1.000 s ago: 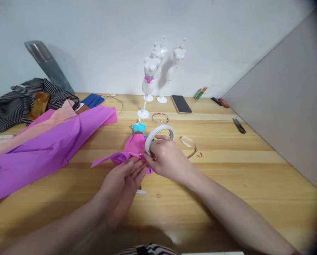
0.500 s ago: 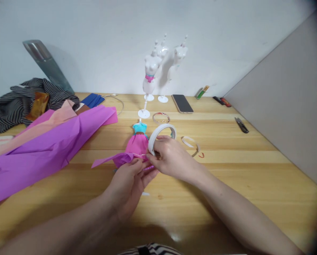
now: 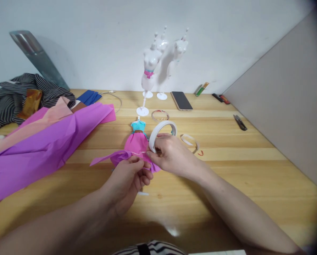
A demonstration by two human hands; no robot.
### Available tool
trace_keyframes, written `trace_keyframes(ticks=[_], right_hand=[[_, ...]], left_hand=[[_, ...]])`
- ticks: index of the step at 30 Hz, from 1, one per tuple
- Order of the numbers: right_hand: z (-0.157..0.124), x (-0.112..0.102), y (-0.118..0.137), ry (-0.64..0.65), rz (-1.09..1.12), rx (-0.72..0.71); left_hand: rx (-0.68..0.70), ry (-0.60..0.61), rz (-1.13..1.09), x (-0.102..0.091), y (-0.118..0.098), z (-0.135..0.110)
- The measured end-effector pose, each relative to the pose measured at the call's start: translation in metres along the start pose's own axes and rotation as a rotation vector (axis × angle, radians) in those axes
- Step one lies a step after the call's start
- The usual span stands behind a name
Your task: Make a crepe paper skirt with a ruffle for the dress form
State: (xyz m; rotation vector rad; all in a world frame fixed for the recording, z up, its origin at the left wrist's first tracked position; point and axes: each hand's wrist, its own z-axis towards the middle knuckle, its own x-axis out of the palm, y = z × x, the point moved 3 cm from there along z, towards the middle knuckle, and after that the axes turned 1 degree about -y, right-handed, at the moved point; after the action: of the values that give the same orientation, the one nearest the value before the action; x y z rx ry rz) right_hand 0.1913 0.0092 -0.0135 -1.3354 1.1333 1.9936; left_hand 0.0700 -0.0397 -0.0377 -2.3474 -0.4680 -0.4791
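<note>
A small mannequin (image 3: 138,124) in a turquoise top lies on the table, dressed in a pink skirt (image 3: 135,142). Purple crepe paper (image 3: 118,156) runs along the skirt's lower part, one end sticking out to the left. A thin whitish strip crosses the pink near that edge. My left hand (image 3: 132,179) is closed at the hem, thumb and forefinger pinching there; the fingertips partly hide what they grip. Just to the right, my right hand (image 3: 170,154) grips a roll of white tape (image 3: 153,136), its fingers through the ring and its thumb near the strip.
Purple and peach sheets (image 3: 54,134) spread at left beside a striped cloth (image 3: 46,86). White mannequins (image 3: 149,65) stand against the wall. Behind my hands are a phone (image 3: 181,101) and a patterned ring (image 3: 160,115). Small snips (image 3: 240,123) lie at right.
My left fingers, stretched out beneath the hem before, are now curled in, and more purple paper shows at the right. My right hand still holds the tape roll. The view has shifted slightly.
</note>
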Motion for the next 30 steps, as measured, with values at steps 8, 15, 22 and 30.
trace_keyframes(ticks=[8, 15, 22, 30], right_hand=[[0.0002, 0.0021, -0.0008, -0.002, -0.068, -0.016], [0.0002, 0.0014, -0.0003, 0.046, -0.069, -0.014], [0.0010, 0.0050, -0.0023, 0.071, -0.115, -0.037], [0.0002, 0.0036, -0.0011, 0.077, -0.106, -0.055]], left_hand=[[0.009, 0.012, -0.046, -0.0052, -0.0014, 0.0012], [0.040, -0.016, -0.069, -0.0057, -0.0028, 0.0024], [0.055, -0.027, -0.068, -0.0055, -0.0036, 0.0026], [0.062, -0.033, -0.054, -0.0046, -0.0025, 0.0018]])
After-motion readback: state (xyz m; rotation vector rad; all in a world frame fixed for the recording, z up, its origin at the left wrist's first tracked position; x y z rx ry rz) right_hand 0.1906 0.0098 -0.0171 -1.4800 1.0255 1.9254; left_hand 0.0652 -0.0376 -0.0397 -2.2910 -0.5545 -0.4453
